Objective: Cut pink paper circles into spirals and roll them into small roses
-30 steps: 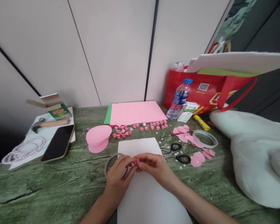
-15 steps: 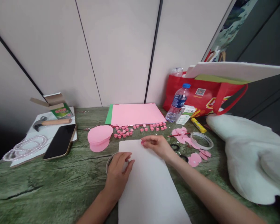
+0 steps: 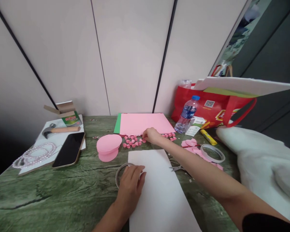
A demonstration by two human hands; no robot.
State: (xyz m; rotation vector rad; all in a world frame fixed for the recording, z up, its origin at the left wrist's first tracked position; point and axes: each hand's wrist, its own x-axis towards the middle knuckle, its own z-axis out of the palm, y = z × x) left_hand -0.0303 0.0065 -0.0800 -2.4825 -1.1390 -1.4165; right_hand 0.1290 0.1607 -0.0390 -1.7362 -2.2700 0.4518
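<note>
My left hand (image 3: 131, 182) rests over the left edge of a white sheet of board (image 3: 157, 180), its thumb apart from the fingers. Partly under that hand, a roll of tape (image 3: 118, 176) lies on the table. Past the board's far edge, my right hand (image 3: 151, 135) reaches into the row of small pink paper roses (image 3: 132, 141). Its fingertips are pinched at one of these roses (image 3: 144, 140), partly hidden by the fingers. Scissors (image 3: 177, 168) lie beside the board, partly covered by my right forearm.
Pink paper ovals (image 3: 108, 145), a phone (image 3: 69, 149), a hammer (image 3: 62, 129) and bead strings (image 3: 35, 154) lie left. Pink sheets (image 3: 145, 124) are at the back. Rightward are a bottle (image 3: 187, 114), red bag (image 3: 207, 106), glue stick (image 3: 208, 137), another tape roll (image 3: 222, 158) and white plush (image 3: 253, 154).
My right hand has moved from the board's far edge, where it pinched a small pink piece, forward to the roses. The left hand stays by the tape roll; the view has shifted slightly.
</note>
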